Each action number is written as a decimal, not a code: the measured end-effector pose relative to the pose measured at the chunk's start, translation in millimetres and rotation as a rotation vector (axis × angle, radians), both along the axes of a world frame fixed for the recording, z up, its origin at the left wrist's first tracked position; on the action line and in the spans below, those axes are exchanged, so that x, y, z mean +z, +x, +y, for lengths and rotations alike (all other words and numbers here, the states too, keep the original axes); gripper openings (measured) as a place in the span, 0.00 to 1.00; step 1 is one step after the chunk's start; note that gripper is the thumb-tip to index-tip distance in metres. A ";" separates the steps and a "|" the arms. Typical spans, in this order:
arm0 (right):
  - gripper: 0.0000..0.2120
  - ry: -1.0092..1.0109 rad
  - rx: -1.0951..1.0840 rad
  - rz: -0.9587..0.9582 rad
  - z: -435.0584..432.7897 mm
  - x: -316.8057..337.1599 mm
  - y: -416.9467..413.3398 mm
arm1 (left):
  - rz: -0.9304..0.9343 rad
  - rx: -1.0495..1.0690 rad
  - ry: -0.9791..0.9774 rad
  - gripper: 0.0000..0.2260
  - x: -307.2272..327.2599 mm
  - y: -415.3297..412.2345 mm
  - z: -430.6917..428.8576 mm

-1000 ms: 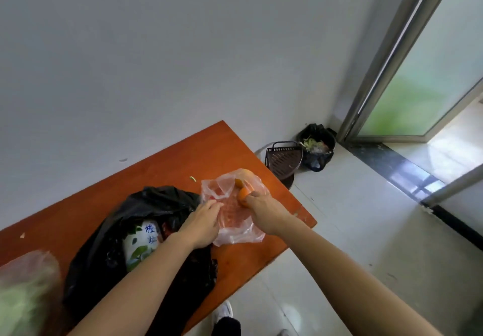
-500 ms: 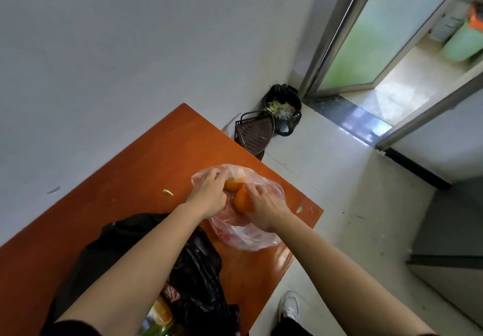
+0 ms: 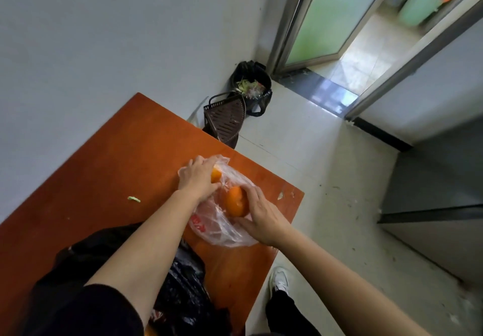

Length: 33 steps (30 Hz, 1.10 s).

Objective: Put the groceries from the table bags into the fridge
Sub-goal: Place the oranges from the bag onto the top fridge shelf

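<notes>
A clear plastic bag [image 3: 219, 227] with red print lies near the right end of the orange-brown table [image 3: 104, 168]. My right hand [image 3: 258, 215] grips an orange [image 3: 235, 201] at the bag's mouth. My left hand [image 3: 200, 179] is closed over a second orange [image 3: 215, 175] at the bag's far edge. A black plastic bag [image 3: 180, 296] lies at the table's near side, partly under my left forearm; its contents are mostly hidden.
A dark plastic basket [image 3: 226, 119] and a black-lined trash bin [image 3: 252, 85] stand on the floor beyond the table's end. A glass door [image 3: 332, 14] opens at the back right. A grey cabinet [image 3: 439, 218] stands to the right. My white shoe [image 3: 279, 281] is below.
The camera has swung rightward and down. My right hand has drawn one orange out toward the near side of the clear bag; my left hand has closed over the other orange.
</notes>
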State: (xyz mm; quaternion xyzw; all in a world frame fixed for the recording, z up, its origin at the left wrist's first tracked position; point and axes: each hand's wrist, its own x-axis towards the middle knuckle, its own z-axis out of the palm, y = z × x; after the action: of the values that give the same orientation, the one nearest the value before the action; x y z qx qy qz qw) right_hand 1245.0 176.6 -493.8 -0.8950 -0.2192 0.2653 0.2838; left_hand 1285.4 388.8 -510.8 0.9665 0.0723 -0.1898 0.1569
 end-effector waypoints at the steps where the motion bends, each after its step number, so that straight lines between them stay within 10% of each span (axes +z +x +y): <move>1: 0.41 -0.021 -0.028 0.002 -2.8 2.4 -0.8 | -0.020 0.045 -0.028 0.35 0.7 -1.6 -4.1; 15: 0.41 -0.143 0.040 0.051 10.9 49.1 18.0 | -0.028 0.297 -0.285 0.40 85.8 -76.2 13.6; 28: 0.43 -0.146 -0.044 0.025 -0.2 75.3 -6.2 | -0.004 0.181 -0.145 0.45 91.4 -109.9 21.2; 33: 0.42 -0.109 -0.134 -0.013 -20.1 80.9 -23.1 | -0.161 0.282 -0.209 0.34 119.8 -114.3 16.0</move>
State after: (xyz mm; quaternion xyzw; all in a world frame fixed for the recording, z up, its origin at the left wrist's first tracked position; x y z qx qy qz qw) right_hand 1221.8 156.5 -412.9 -0.9235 -0.1457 0.2515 0.2504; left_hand 1171.1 404.8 -391.0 0.9373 0.1741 -0.0945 0.2866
